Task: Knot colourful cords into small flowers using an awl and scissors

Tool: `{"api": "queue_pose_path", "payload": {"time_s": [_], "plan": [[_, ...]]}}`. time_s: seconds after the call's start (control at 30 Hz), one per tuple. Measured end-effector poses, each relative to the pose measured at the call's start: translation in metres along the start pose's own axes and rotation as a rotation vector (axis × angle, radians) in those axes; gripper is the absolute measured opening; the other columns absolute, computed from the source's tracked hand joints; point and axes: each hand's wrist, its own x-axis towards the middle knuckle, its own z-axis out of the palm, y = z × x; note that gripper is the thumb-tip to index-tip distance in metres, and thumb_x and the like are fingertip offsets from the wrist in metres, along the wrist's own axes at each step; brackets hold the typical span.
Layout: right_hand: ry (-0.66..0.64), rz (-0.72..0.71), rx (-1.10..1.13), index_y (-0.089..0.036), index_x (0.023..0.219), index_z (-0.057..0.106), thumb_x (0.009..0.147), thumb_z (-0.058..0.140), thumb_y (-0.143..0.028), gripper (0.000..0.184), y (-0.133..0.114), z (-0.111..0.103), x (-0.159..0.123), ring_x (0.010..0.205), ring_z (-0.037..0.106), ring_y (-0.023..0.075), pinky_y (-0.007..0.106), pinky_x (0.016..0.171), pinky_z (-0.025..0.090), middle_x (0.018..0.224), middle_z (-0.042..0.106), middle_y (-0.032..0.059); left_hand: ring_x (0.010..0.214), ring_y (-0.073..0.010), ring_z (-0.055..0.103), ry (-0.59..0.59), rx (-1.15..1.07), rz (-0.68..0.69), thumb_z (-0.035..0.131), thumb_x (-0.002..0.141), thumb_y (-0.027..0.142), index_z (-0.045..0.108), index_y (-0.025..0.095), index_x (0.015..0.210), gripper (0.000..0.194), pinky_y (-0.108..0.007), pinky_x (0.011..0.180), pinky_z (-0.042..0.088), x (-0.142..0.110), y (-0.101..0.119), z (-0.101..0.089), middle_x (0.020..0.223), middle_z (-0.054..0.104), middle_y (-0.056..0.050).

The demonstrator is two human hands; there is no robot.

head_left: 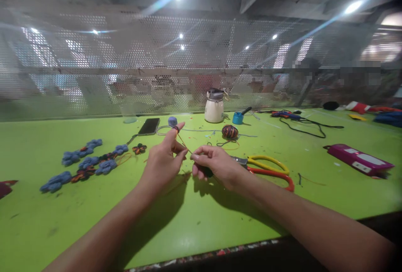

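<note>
We look down past two bare forearms at a bright green desk (201, 226), where a thin yarn strand (183, 142) is stretched between the fingers. Our left hand (165, 156) has its forefinger raised with the yarn wrapped round it, thumb bent in towards the other fingers. Our right hand (216, 163) is closed in a pinch, thumb and forefinger gripping the strand's lower end; something dark sits beneath its curled fingers, too hidden to name. The strand's long axis slants from the left forefinger down and rightward to the right fingertips, which lie just beside the left thumb, so both hands are close to its lower end. Beyond the right hand, and nearer to it than to the left, rests a multicoloured yarn ball (230, 132). Scissors with yellow and red handles (268, 166) lie partly behind the right wrist. Left of our left hand, blue and dark-orange crocheted flowers (89, 163) lie in slanting rows, near a black phone (149, 126).
</note>
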Motion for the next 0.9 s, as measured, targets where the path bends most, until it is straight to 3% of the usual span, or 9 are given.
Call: {"api": "queue_pose_path", "payload": {"time_s": [0.1,0.17,0.33,0.6,0.73,0.9], "plan": [[0.022,-0.077,0.070,-0.015,0.079,0.050,0.078,0.064,-0.037,0.025,0.006,0.005,0.001,0.044,0.051,0.0067,0.018,0.042,0.037,0.058,0.062,-0.0008,0.061,-0.0144,0.057,0.024,-0.109,-0.035,0.064,0.073,0.019,0.045,0.021,0.134,0.064,-0.026,0.063,0.043,0.001,0.002,0.004,0.069,0.066,0.000],[0.031,-0.130,0.087,-0.016,0.080,0.050,0.078,0.063,-0.039,0.027,0.007,0.007,0.000,0.046,0.052,0.0073,0.019,0.044,0.037,0.060,0.062,-0.0009,0.058,-0.0136,0.057,0.004,-0.237,-0.136,0.066,0.071,0.019,0.040,0.018,0.136,0.071,-0.025,0.058,0.042,0.004,0.002,0.004,0.067,0.066,-0.001],[0.061,-0.233,-0.084,-0.016,0.079,0.052,0.081,0.060,-0.036,0.022,0.001,0.005,-0.002,0.045,0.048,0.0067,0.021,0.046,0.039,0.060,0.056,-0.0035,0.047,-0.0099,0.051,-0.065,-0.499,-0.364,0.076,0.061,0.020,0.033,0.012,0.137,0.088,-0.019,0.041,0.029,0.012,0.002,-0.006,0.062,0.064,0.001],[0.162,-0.609,-0.736,-0.015,0.084,0.062,0.085,0.055,-0.024,0.012,-0.021,-0.014,-0.006,0.057,0.050,0.0104,0.024,0.056,0.040,0.067,0.058,0.0009,0.056,-0.0118,0.057,-0.069,-0.627,-0.407,0.080,0.057,0.016,0.040,0.016,0.133,0.085,-0.019,0.043,0.033,0.012,0.009,-0.020,0.064,0.064,0.001],[0.149,-0.734,-0.854,-0.014,0.089,0.065,0.086,0.054,-0.022,0.014,-0.026,-0.021,-0.006,0.066,0.055,0.0131,0.026,0.063,0.042,0.077,0.065,0.0051,0.055,-0.0113,0.058,-0.077,-0.639,-0.387,0.080,0.058,0.015,0.043,0.017,0.130,0.081,-0.019,0.043,0.033,0.012,0.010,-0.022,0.066,0.064,0.001],[0.138,-0.772,-0.902,-0.015,0.088,0.066,0.087,0.054,-0.023,0.015,-0.030,-0.025,-0.007,0.068,0.058,0.0139,0.026,0.064,0.044,0.079,0.068,0.0060,0.054,-0.0114,0.058,-0.067,-0.662,-0.396,0.080,0.058,0.015,0.044,0.016,0.130,0.080,-0.020,0.044,0.034,0.013,0.010,-0.024,0.066,0.065,0.000]]}}
